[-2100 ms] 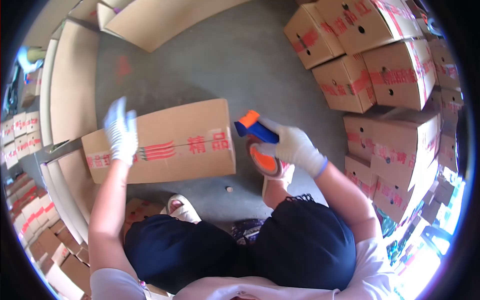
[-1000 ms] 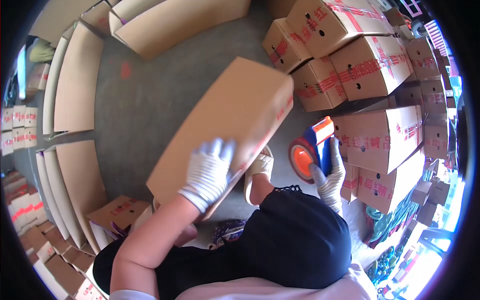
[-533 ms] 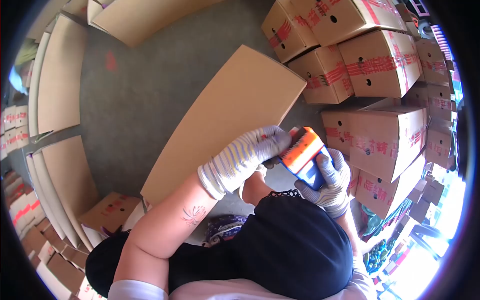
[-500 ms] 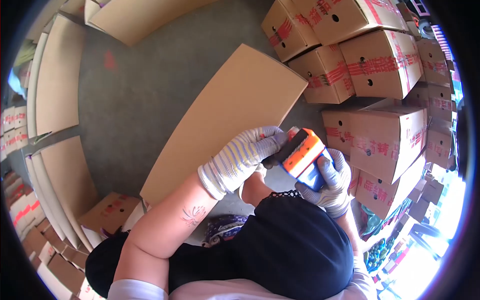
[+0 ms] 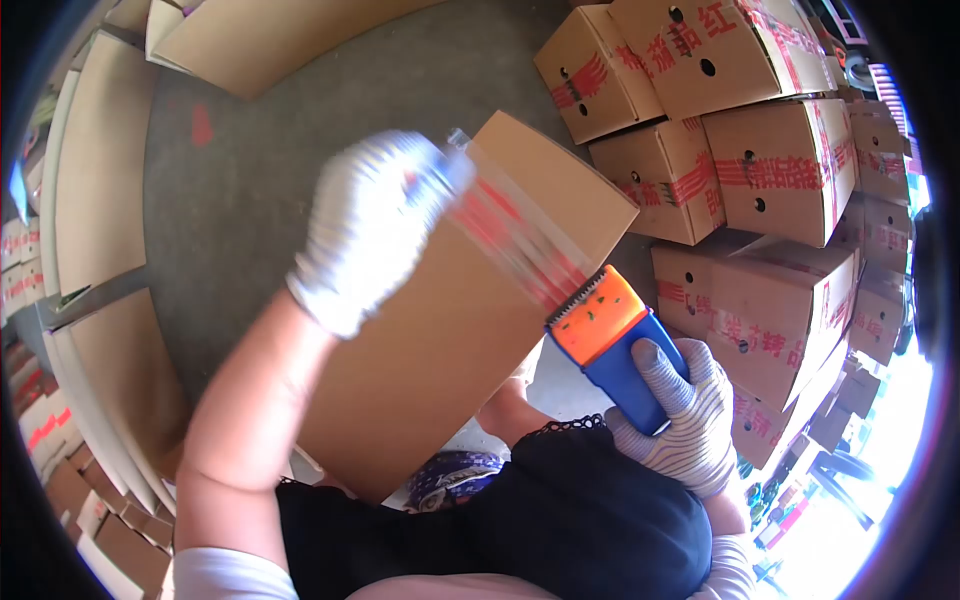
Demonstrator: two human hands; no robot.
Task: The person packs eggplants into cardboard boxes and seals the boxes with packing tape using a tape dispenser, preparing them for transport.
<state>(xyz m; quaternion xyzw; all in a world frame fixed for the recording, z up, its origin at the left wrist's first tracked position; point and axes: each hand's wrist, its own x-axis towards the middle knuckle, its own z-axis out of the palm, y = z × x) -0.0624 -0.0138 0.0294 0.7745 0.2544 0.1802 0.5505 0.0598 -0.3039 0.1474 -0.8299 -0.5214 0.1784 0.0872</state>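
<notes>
The fingers of our left hand point(image 5: 370, 235) are closed in a blurred pinch on the free end of a clear strip of tape point(image 5: 525, 240) with red print. Half a second ago they were right up at the toothed edge of the tape dispenser point(image 5: 605, 345); now they have moved well away from it, up and to the left in the view, and the strip stretches between the two. The fingers of our right hand point(image 5: 685, 415) are wrapped around the blue body of the dispenser, thumb along its upper side, much as before. Its orange head now points up and left, with the black teeth where the strip comes out.

Below the strip lies our cardboard box point(image 5: 400, 380), plain side up, slanting from our knees towards the stacked cartons point(image 5: 780, 165). In the oldest picture it lay crosswise with its red print showing; it has since been turned. The strip passes over its far end, but we cannot tell whether it touches the cardboard.

Our dark shorts point(image 5: 590, 500) are just beside the near end of the box, and a patterned cloth point(image 5: 455, 480) shows between our legs. The cartons, printed in red, stand on the right on the grey floor point(image 5: 270, 170). Tall cardboard panels point(image 5: 100, 170) stand along the left.
</notes>
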